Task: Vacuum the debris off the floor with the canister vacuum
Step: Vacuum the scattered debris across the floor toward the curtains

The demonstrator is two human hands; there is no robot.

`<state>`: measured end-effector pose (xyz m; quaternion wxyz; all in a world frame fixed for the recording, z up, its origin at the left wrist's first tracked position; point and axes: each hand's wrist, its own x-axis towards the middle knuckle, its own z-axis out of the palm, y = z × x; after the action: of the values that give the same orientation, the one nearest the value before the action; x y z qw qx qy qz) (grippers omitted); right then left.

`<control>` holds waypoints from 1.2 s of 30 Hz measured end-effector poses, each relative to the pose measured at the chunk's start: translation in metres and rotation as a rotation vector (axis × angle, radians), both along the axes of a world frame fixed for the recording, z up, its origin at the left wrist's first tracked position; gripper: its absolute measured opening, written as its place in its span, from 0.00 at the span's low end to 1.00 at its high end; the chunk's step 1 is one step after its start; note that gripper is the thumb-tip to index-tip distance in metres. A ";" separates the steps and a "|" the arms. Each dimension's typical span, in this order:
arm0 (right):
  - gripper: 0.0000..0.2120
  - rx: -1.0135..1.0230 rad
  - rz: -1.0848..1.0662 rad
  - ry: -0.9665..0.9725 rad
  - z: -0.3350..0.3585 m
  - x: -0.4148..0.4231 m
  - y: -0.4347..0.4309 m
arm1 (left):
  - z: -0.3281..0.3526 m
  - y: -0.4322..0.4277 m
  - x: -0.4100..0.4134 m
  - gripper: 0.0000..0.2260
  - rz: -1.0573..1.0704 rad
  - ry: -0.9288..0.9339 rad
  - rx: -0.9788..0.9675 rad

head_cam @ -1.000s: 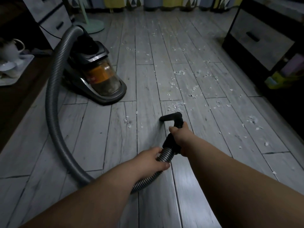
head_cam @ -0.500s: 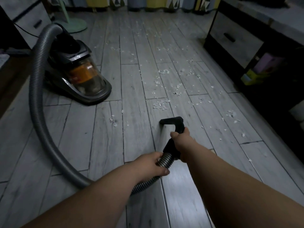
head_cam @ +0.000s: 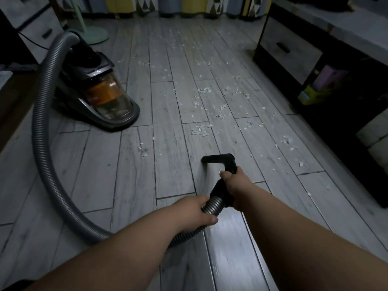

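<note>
Both hands are busy. My right hand point(head_cam: 233, 183) is wrapped round the black handle point(head_cam: 222, 159), thumb lying along its top side. My left hand point(head_cam: 195, 211) grasps the ribbed grey hose point(head_cam: 42, 127) just behind the point where it joins the handle's black cuff.

Above my right fist the handle bends sharply, and its short open end points to my left over the grey plank floor point(head_cam: 134, 185). Whether the tip touches the boards I cannot tell.

From my left hand the hose drops under my forearm, sweeps out to the left in a wide loop and arches up into the top of the vacuum point(head_cam: 100, 95). It sits on the floor at upper left, well apart from my hands, its clear bin with the orange part facing me.

Debris point(head_cam: 201, 131) — small white flakes — lies scattered over the boards ahead of the handle. It is thickest in a patch just beyond the tip and thinner toward the right and the far end.

A dark cabinet point(head_cam: 289, 49) with a pale drawer front runs along the right side. A green fan base point(head_cam: 94, 35) stands behind the vacuum, and a patterned curtain point(head_cam: 189, 5) hangs along the far edge of the floor.
</note>
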<state>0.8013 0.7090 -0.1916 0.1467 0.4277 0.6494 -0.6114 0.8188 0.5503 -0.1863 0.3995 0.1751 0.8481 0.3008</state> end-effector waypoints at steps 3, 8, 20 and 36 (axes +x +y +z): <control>0.25 -0.003 -0.003 0.004 0.001 0.004 -0.002 | 0.004 -0.005 0.003 0.23 -0.001 0.011 0.003; 0.24 0.007 0.014 -0.005 -0.001 0.022 -0.003 | 0.005 -0.008 0.019 0.24 -0.013 -0.024 -0.003; 0.21 0.023 -0.044 -0.005 -0.001 0.069 0.018 | 0.010 0.011 0.049 0.21 -0.131 -0.024 -0.012; 0.31 0.043 -0.236 -0.028 -0.005 0.059 0.035 | -0.002 0.034 0.038 0.25 -0.126 0.054 -0.003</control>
<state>0.8601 0.7436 -0.1969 0.0737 0.5129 0.6052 -0.6043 0.8573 0.5845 -0.1881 0.3950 0.2356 0.8462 0.2689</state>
